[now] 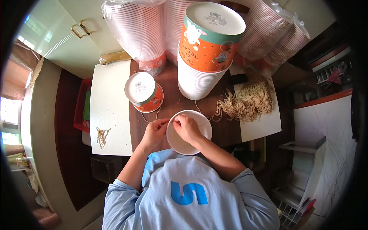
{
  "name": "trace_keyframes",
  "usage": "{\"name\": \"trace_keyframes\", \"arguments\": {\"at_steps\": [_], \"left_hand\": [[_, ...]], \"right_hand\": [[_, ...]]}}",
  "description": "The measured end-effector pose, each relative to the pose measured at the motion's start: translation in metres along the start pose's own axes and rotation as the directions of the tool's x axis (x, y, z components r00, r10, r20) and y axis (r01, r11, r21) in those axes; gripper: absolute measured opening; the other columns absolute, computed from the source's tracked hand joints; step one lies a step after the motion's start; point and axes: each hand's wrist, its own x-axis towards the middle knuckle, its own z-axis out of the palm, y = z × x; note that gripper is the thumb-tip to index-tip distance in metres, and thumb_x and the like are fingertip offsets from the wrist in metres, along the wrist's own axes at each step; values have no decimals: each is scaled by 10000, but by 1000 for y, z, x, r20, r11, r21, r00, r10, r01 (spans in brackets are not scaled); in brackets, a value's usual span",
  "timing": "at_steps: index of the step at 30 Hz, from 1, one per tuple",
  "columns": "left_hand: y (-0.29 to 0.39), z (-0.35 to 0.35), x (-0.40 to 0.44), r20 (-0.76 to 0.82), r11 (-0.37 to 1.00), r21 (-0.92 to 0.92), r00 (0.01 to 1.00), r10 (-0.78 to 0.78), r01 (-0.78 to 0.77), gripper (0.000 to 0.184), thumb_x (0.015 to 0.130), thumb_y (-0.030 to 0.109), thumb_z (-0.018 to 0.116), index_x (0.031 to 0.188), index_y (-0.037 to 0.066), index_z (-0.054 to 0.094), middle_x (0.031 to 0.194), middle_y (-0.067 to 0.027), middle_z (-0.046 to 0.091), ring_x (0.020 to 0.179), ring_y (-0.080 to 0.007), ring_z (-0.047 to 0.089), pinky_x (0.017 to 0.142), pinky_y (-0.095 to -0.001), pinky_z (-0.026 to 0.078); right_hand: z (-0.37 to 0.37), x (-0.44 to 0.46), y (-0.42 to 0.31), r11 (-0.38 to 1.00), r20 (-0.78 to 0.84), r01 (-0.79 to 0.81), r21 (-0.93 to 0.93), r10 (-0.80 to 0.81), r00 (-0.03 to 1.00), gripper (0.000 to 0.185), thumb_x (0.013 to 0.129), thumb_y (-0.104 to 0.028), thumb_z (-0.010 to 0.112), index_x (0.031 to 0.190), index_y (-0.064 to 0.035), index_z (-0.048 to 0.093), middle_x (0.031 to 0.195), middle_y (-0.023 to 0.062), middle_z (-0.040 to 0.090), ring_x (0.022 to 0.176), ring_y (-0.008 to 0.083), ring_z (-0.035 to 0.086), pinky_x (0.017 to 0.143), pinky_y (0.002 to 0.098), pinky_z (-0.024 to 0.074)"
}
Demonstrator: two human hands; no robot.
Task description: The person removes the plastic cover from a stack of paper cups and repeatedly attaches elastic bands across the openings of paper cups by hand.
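Observation:
A white paper bucket [193, 142] is held in front of my chest, its open mouth facing up. My left hand [155, 132] is closed on the bucket's left wall, fingertips at the rim. Inside the mouth, my right hand [187, 129] pinches at the left inner wall. A thin cord [204, 123] crosses the bucket towards my right fingers, which cover its end. Just beyond stands a tall upside-down stack of paper buckets [199, 78], the top one orange and green. To the left, a short upside-down stack [143, 92] has a cord loop hanging at its rim.
A heap of beige cords [249, 101] lies on the right of the brown table [168, 86]. A few short cords [102, 137] rest on a white board [111, 84] at left. Plastic-wrapped bucket stacks [134, 30] line the back. A red crate [81, 103] stands beyond the left edge.

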Motion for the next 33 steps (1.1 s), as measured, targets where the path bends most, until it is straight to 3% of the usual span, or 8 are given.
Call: {"name": "trace_keyframes", "arguments": {"at_steps": [3, 8, 11, 17, 23, 26, 29, 33], "left_hand": [[1, -6, 4, 47, 983, 175, 997, 54, -61, 237, 936, 80, 547, 1127, -36, 628, 929, -48, 672, 804, -86, 617, 675, -237, 507], [25, -9, 0, 123, 797, 570, 980, 155, -198, 202, 879, 55, 583, 1047, -21, 664, 860, -84, 695, 788, -113, 651, 712, -259, 534], [24, -8, -1, 122, 799, 563, 977, 174, -213, 192, 869, 67, 599, 1022, -32, 658, 821, -107, 693, 777, -116, 661, 713, -257, 536], [19, -4, -1, 53, 941, 324, 995, 80, -93, 184, 866, 80, 611, 998, -42, 652, 803, -97, 692, 770, -113, 666, 707, -259, 538], [30, -1, -2, 32, 905, 410, 993, 113, -116, 200, 860, 110, 623, 985, -44, 656, 791, -84, 694, 753, -112, 664, 693, -262, 529], [23, -3, 4, 57, 829, 521, 978, 202, -202, 193, 847, 115, 626, 968, -30, 664, 781, -93, 692, 728, -114, 659, 675, -268, 523], [24, -2, 6, 52, 812, 544, 974, 218, -211, 186, 830, 135, 619, 959, 12, 671, 787, -154, 680, 722, -254, 682, 675, -341, 525], [19, -3, 12, 52, 796, 559, 968, 244, -230, 171, 826, 126, 609, 948, 24, 673, 785, -152, 674, 712, -257, 675, 671, -344, 524]], "right_hand": [[0, 0, -1, 1000, 29, -7, 19, 7, 1000, 73, 808, -102, 632, 785, -34, 618, 784, 142, 628, 717, 326, 624, 638, 426, 491], [-2, 2, -3, 1000, 77, -12, 25, 10, 997, 99, 821, -120, 625, 798, -26, 644, 788, 148, 632, 724, 327, 628, 649, 421, 496], [-6, 3, -4, 999, 90, 6, 47, -11, 996, 107, 819, -117, 630, 792, -15, 650, 802, 155, 640, 731, 325, 633, 660, 413, 502], [-12, 8, 1, 996, 133, 6, 85, -17, 991, 108, 816, -104, 651, 839, -3, 681, 823, 170, 654, 770, 329, 645, 699, 398, 505], [-12, 10, 0, 999, 146, -3, 53, -5, 989, 110, 815, -107, 653, 852, -6, 682, 829, 168, 651, 781, 331, 647, 710, 398, 509], [-13, 11, 0, 999, 155, 20, 27, -24, 988, 108, 815, -105, 652, 856, -9, 679, 843, 168, 649, 781, 334, 646, 708, 399, 509], [-15, 13, -1, 999, 164, 41, 12, -42, 986, 105, 812, -99, 650, 857, -6, 671, 854, 171, 647, 781, 336, 645, 706, 398, 509], [-10, 16, 9, 996, 156, 91, 21, -93, 983, 97, 810, -109, 640, 824, -14, 657, 833, 167, 639, 751, 334, 635, 679, 406, 505]]}}
